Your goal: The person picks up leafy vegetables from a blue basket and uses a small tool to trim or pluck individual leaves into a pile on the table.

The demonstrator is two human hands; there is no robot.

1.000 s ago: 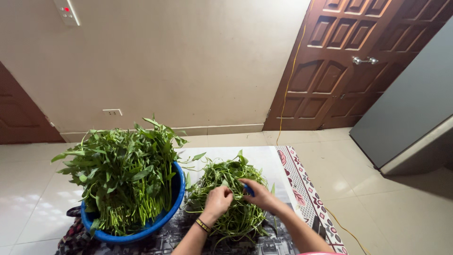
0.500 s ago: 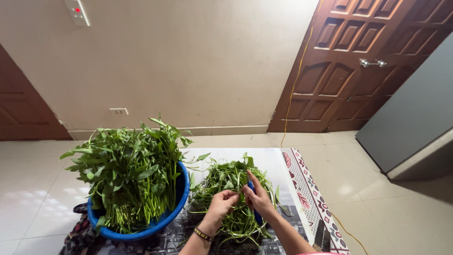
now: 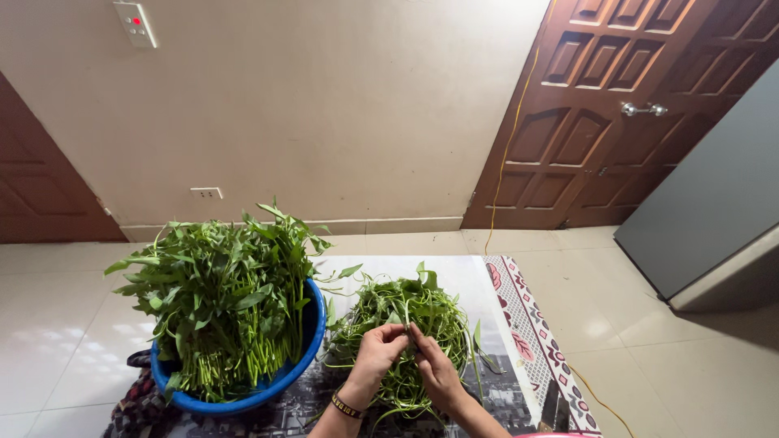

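My left hand (image 3: pixel 375 355) and my right hand (image 3: pixel 436 370) meet over a loose pile of trimmed green stems (image 3: pixel 406 312) on a printed mat (image 3: pixel 454 280). Both hands pinch one thin green stem (image 3: pixel 408 334) between their fingertips. A bracelet circles my left wrist. To the left stands a blue basin (image 3: pixel 312 324) heaped with leafy green vegetables (image 3: pixel 223 296), their stalks pointing down toward me.
A patterned mat border (image 3: pixel 531 332) runs along the right of the mat. A yellow cord (image 3: pixel 507 154) hangs down the brown wooden door (image 3: pixel 617 105) and trails over the tiled floor (image 3: pixel 649 357). A grey cabinet (image 3: pixel 714 195) stands at the right. A dark patterned cloth (image 3: pixel 134 401) lies under the basin.
The view has shifted a little. My hands have come closer together over the pile, and my right hand now pinches the same stem as my left.
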